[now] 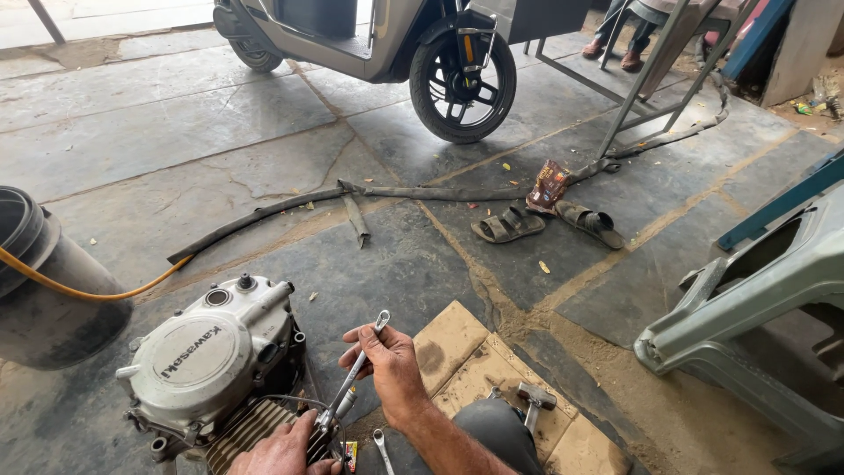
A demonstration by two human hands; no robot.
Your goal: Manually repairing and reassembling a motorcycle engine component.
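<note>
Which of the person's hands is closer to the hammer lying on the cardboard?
The right hand. It grips a long wrench just left of the hammer. The left hand is farther left, resting on the engine fins by the wrench's lower end.

Even, diffuse daylight fills the scene; the brightest zone lies at the top left, beyond the scooter point(369, 44), where the pavement washes out toward white. Shadows are soft: a broad dim patch sits under the scooter, and a faint one just right of the engine point(211, 369). The engine's pale cover shows a mild sheen without hard glare. Focus is sharp across the stone floor point(264, 132). Wide-angle distortion bends lines well away from the engine, notably the grey plastic chair point(756, 299) at the right edge.
</note>
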